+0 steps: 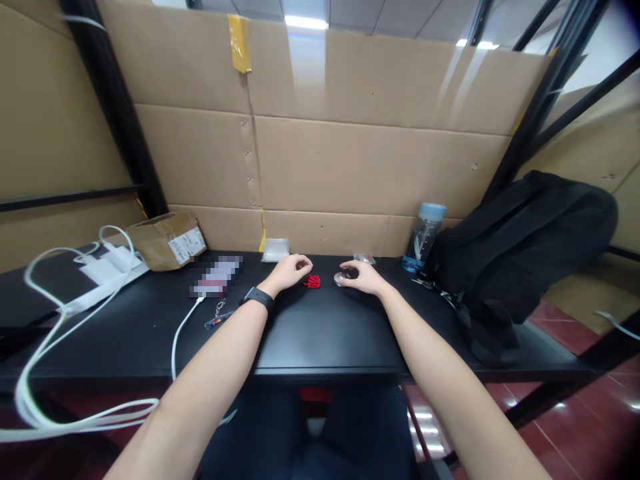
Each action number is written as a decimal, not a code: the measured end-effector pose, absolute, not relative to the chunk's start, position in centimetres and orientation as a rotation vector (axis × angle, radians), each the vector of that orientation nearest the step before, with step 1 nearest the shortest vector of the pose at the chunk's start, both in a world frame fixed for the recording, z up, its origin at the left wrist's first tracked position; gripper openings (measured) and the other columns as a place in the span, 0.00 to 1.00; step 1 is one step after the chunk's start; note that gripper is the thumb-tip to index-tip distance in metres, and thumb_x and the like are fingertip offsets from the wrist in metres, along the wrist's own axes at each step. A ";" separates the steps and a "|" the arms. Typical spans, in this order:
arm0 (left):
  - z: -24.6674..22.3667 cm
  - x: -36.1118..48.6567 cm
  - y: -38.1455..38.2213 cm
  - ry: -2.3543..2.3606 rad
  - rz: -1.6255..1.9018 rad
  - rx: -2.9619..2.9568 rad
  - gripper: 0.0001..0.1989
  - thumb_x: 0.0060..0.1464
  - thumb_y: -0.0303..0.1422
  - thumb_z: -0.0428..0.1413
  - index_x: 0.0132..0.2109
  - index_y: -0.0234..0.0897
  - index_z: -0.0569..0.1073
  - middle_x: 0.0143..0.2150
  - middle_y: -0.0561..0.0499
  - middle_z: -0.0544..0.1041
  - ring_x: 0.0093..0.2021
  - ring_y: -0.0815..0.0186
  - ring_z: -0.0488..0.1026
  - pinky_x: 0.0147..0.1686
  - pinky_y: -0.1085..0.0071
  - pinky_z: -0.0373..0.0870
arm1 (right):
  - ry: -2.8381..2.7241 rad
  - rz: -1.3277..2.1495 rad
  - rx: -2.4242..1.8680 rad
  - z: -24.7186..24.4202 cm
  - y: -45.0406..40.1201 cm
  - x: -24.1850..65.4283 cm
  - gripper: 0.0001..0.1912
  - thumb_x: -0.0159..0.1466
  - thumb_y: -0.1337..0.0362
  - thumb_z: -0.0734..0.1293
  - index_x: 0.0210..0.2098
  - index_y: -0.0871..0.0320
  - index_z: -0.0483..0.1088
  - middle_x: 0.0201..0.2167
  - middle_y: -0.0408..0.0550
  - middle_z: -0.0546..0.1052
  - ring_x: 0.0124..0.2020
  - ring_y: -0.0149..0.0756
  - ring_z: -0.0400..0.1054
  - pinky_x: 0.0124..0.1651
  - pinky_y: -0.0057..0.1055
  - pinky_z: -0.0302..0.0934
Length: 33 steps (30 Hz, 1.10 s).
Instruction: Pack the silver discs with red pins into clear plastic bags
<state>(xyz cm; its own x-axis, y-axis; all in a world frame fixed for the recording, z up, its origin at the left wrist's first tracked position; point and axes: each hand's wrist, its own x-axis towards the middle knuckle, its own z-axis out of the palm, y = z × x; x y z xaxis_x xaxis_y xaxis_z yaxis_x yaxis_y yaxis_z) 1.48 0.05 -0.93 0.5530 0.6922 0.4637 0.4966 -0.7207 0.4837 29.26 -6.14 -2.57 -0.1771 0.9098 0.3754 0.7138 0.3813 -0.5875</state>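
Note:
Over the black tabletop point(320, 340), my left hand point(291, 270) is closed, thumb and fingertips curled towards each other. Whatever lies between those fingertips, if anything, is too small to make out. Just right of and below them lies a small bundle of bright red pieces point(313, 282). My right hand point(364, 277) curves its thumb and fingers around a small round, shiny, silvery-clear object point(341, 279) at the table surface. Behind that hand is a small clear plastic packet point(364, 258). A whitish packet point(275, 249) rests behind my left hand.
A blue-lidded bottle point(424, 237) and black backpack point(530, 247) stand right. Left are a blurred-out phone-like item point(216, 277), white cable point(176, 340), keychain point(219, 320), opened cardboard box point(173, 241) and white power strip point(103, 283). Cardboard panels point(320, 160) wall the back.

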 end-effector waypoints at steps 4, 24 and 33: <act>-0.9 0.8 -0.4 0.963 0.832 2.435 0.11 0.53 0.38 0.60 0.41 0.38 0.82 0.41 0.47 0.83 0.43 0.58 0.78 0.46 0.65 0.72 | -1.969 0.487 -1.395 -2.7 -5.7 29.6 0.27 0.54 0.62 0.78 0.52 0.60 0.76 0.47 0.54 0.81 0.46 0.42 0.75 0.54 0.39 0.68; -0.8 1.5 -0.8 0.902 0.727 2.511 0.08 0.52 0.35 0.61 0.37 0.37 0.81 0.35 0.49 0.82 0.36 0.64 0.77 0.40 0.70 0.70 | -1.956 0.382 -1.420 -1.2 -6.2 29.9 0.21 0.54 0.58 0.77 0.46 0.58 0.78 0.37 0.48 0.82 0.36 0.35 0.72 0.42 0.32 0.67; -1.0 1.7 -0.8 0.926 0.679 2.483 0.08 0.52 0.33 0.60 0.38 0.35 0.80 0.34 0.49 0.82 0.33 0.66 0.76 0.36 0.72 0.69 | -1.964 0.401 -1.406 -1.6 -6.1 30.1 0.22 0.55 0.57 0.77 0.46 0.59 0.78 0.38 0.49 0.82 0.36 0.35 0.73 0.42 0.32 0.68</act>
<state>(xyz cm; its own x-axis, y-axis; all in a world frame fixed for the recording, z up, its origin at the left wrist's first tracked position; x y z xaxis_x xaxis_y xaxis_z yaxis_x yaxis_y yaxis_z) 1.67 -0.78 -0.98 0.6620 0.6876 0.2984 0.4919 -0.6989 0.5192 30.07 -6.06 -1.58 -0.1857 0.9195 0.3465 0.7100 0.3693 -0.5996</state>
